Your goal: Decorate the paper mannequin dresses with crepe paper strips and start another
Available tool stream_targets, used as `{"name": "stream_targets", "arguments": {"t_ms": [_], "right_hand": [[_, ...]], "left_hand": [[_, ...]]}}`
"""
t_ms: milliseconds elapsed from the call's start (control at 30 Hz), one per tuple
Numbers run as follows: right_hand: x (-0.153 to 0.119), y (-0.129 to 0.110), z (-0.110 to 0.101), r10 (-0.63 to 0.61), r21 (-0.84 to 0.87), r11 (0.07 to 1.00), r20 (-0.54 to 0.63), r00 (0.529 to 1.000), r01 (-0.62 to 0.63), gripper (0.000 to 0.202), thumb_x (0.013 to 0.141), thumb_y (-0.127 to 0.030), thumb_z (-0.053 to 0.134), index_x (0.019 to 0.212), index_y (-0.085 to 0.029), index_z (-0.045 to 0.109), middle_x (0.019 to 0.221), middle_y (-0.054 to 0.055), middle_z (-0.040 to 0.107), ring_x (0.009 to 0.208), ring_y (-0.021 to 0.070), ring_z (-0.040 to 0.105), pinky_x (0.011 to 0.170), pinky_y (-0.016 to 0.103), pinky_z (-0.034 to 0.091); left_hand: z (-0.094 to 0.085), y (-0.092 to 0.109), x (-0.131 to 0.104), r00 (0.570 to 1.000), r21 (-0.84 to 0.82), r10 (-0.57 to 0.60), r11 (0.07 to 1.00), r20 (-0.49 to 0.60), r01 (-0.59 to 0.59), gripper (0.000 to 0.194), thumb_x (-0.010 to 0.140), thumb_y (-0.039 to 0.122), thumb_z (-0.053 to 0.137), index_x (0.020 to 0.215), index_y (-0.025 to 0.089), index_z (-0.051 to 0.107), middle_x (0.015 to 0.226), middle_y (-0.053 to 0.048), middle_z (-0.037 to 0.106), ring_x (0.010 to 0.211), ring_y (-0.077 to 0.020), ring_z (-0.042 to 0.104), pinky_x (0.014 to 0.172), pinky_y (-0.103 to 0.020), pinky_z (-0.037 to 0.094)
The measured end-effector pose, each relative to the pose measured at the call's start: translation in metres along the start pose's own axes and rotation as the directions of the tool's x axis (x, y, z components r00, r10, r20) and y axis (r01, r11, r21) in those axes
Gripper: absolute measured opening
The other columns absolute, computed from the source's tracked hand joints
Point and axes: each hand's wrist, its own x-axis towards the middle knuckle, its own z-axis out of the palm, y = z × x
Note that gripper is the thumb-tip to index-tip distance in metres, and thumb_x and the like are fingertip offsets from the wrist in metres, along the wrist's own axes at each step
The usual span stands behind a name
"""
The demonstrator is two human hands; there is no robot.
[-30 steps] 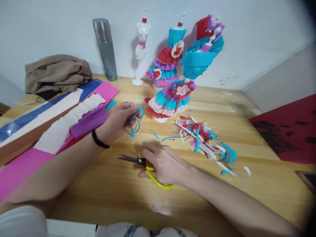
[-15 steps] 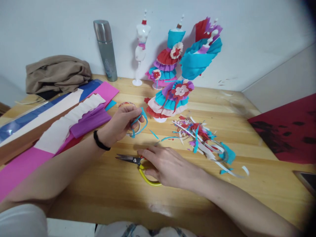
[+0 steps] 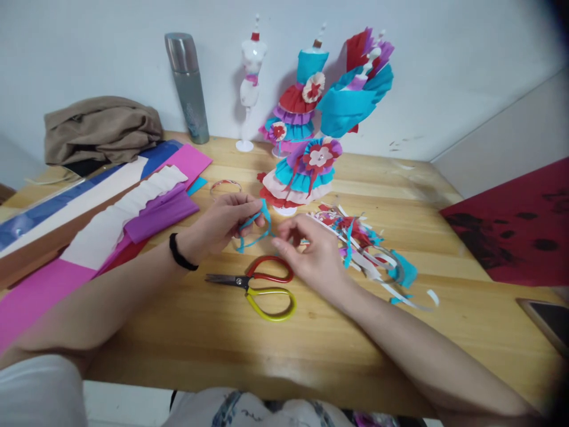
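Brown cloth (image 3: pixel 104 130) bunched in heap, well beyond left hand (image 3: pixel 229 219) and off to its left. Grey bottle (image 3: pixel 189 89), silver cap, upright, farther out than same hand. Coloured paper sheets (image 3: pixel 104 231), overlapping, left of left hand. Bare white mannequin (image 3: pixel 253 59) upright near wall (image 3: pixel 111 53), beyond both hands. Dressed mannequins (image 3: pixel 312 68) in ruffles, beyond right hand (image 3: pixel 315 249). Scrap pile (image 3: pixel 355 228) just beside right hand, on its right. Red sheet (image 3: pixel 511 231), dark blotches, well apart, right of that hand.
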Motion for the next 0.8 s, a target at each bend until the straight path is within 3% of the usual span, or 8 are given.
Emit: {"name": "stream_targets", "arguments": {"t_ms": [67,167,300,400,567,667,800], "right_hand": [[0.006,0.005,0.001,0.092,0.174,0.981,-0.002,0.996,-0.09,0.018,0.081,-0.028,0.073,0.096,-0.02,0.067,0.091,0.005,0.072,0.082,0.0197,0.067,0.072,0.032,0.052],[0.009,0.01,0.006,0.142,0.389,0.905,0.106,0.984,-0.173,0.033,0.076,-0.033,0.077,0.105,-0.021,0.07,0.101,0.006,0.075,0.092,0.022,0.069,0.081,0.036,0.054],[0.008,0.015,0.011,0.219,0.531,0.804,0.156,0.963,-0.268,0.014,0.077,-0.032,0.076,0.083,-0.02,0.072,0.076,0.001,0.074,0.069,0.0155,0.064,0.068,0.03,0.051],[0.009,0.021,0.014,0.301,0.63,0.704,0.152,0.941,-0.327,0.019,0.073,-0.035,0.08,0.072,-0.019,0.07,0.067,0.0,0.072,0.062,0.0136,0.061,0.063,0.028,0.048],[0.013,0.026,0.013,0.379,0.713,0.593,0.163,0.911,-0.375,0.024,0.066,-0.036,0.086,0.066,-0.019,0.069,0.063,0.0,0.07,0.06,0.0126,0.062,0.063,0.027,0.048],[0.015,0.025,0.011,0.427,0.765,0.502,0.185,0.885,-0.402,0.024,0.065,-0.033,0.087,0.066,-0.018,0.068,0.061,0.0,0.068,0.056,0.0117,0.062,0.061,0.026,0.05],[0.018,0.027,0.007,0.468,0.794,0.449,0.181,0.865,-0.409,0.018,0.071,-0.027,0.081,0.068,-0.017,0.067,0.059,0.0,0.067,0.053,0.0124,0.063,0.056,0.025,0.052]], "left_hand": [[0.003,0.0,-0.001,1.0,0.0,-0.01,1.0,0.028,0.01,0.032,0.074,0.035,0.081,0.067,0.012,0.06,0.065,-0.002,0.066,0.043,-0.004,0.045,0.04,-0.017,0.029],[0.005,-0.003,-0.003,0.997,0.012,-0.028,1.0,0.071,0.027,0.031,0.076,0.036,0.08,0.067,0.012,0.062,0.066,-0.002,0.065,0.044,-0.0044,0.046,0.04,-0.017,0.031],[0.004,-0.012,-0.001,0.993,0.043,-0.047,0.998,0.107,0.043,0.028,0.082,0.032,0.073,0.067,0.011,0.062,0.065,-0.003,0.064,0.046,-0.0055,0.047,0.041,-0.018,0.031],[0.002,-0.018,0.002,0.99,0.089,-0.083,0.993,0.112,0.073,0.03,0.089,0.033,0.063,0.07,0.01,0.063,0.068,-0.004,0.063,0.047,-0.0061,0.047,0.041,-0.018,0.031],[0.0,-0.022,0.007,0.972,0.099,-0.2,0.977,0.122,0.188,0.048,0.098,0.049,0.044,0.079,0.01,0.065,0.072,-0.006,0.064,0.046,-0.0087,0.051,0.04,-0.02,0.035],[-0.001,-0.021,0.005,0.954,0.149,-0.259,0.96,0.153,0.237,0.047,0.097,0.05,0.048,0.079,0.011,0.066,0.068,-0.005,0.062,0.045,-0.0092,0.051,0.038,-0.02,0.034],[-0.004,-0.021,0.004,0.953,0.243,-0.253,0.947,0.164,0.21,0.025,0.089,0.034,0.064,0.078,0.011,0.065,0.062,-0.003,0.063,0.046,-0.0092,0.052,0.039,-0.018,0.036]]}}
